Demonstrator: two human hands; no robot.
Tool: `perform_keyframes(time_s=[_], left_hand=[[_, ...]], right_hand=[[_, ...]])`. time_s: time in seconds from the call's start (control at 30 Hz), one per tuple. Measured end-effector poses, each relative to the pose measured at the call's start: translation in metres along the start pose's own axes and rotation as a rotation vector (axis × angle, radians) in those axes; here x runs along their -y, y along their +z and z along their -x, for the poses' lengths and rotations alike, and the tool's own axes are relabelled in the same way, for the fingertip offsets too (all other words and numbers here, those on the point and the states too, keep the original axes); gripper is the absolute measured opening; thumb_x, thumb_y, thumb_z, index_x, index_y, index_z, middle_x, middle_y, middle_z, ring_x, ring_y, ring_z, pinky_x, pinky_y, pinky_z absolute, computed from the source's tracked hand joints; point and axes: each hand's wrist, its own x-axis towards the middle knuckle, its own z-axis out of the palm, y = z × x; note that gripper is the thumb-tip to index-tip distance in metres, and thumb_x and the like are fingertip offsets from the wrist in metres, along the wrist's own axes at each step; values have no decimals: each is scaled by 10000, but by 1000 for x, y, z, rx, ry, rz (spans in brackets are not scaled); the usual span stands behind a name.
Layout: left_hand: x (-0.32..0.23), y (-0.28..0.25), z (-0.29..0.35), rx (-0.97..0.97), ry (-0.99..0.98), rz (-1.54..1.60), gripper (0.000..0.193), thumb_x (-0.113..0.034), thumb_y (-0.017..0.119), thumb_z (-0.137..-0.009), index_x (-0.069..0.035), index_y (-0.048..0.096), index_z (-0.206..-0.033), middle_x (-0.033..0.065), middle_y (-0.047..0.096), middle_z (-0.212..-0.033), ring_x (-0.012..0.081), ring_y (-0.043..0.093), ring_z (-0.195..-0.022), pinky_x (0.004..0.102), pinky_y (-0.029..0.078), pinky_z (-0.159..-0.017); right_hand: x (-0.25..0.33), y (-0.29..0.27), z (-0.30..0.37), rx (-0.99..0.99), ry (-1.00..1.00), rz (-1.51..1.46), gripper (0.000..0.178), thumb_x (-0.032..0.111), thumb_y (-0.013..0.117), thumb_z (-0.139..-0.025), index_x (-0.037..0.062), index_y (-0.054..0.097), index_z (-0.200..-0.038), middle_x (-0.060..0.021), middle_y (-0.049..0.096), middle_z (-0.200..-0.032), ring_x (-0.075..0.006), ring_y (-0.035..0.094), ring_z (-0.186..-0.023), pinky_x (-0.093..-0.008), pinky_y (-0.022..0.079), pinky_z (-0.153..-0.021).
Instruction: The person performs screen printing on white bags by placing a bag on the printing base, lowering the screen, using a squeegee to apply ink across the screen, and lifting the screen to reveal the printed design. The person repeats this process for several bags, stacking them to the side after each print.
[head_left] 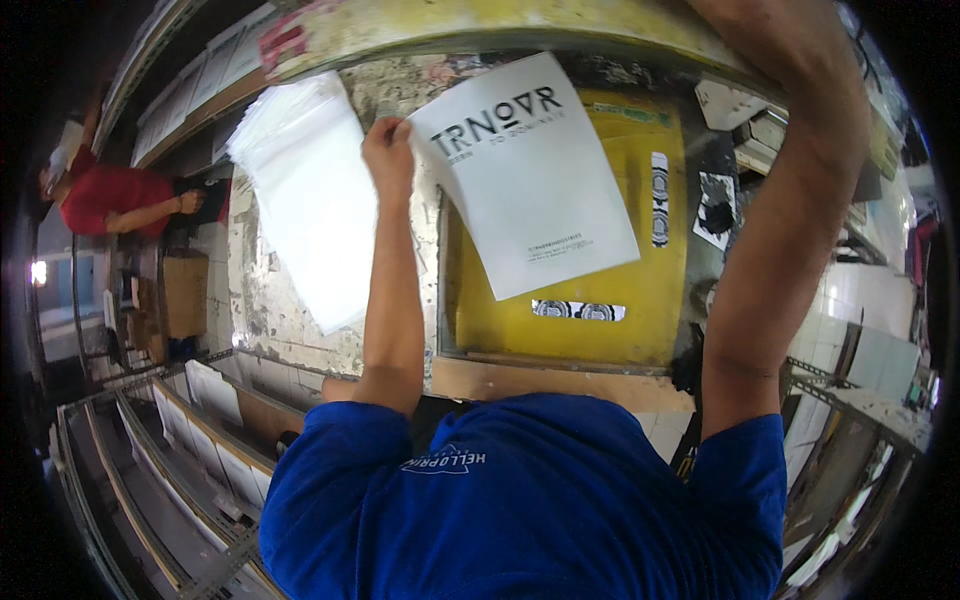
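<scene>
My left hand (pixel 388 145) is closed on the upper left corner of a white printed sheet (pixel 540 190), pinching it between thumb and fingers. Black lettering runs across the sheet's top, with small print near its bottom. Its left edge curls up, while the rest lies over a yellow board (pixel 560 335). A fanned stack of blank white sheets (pixel 310 200) lies left of that hand; whether they are paper or plastic I cannot tell. My right forearm (pixel 790 200) reaches up past the board to a raised yellowish frame (pixel 470 35). The right hand is cut off by the top edge.
Patterned strips (pixel 578 311) are stuck on the board, and a wooden strip (pixel 560 383) borders its near edge. A black-stained card (pixel 715 210) lies right of it. Racks (pixel 170 480) stand lower left. Another person in a red shirt (pixel 115 198) is at far left.
</scene>
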Motion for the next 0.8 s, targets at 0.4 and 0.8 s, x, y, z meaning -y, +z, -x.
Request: perform_keyframes(time_s=[0.4,0.8], left_hand=[[156,-309,-28,-690,-247,132,137,-74,674,-926,49,672,-987,87,684,-905,159,611,-807,305,493,-735],[-286,-130,123,393,498,72,224,-49,694,-933,22,725,-1143,76,752,-1032,132,694,-886,275,538,-787]], right_hand=[[7,13,-3,-39,-72,123,322,186,705,-790,19,793,-1051,-121,774,-843,-186,676,-662,-308,559,-706],[-54,15,0,22,-40,55,460,195,701,-873,107,691,-1325,-136,742,-1103,-192,684,-984,-318,501,-928]])
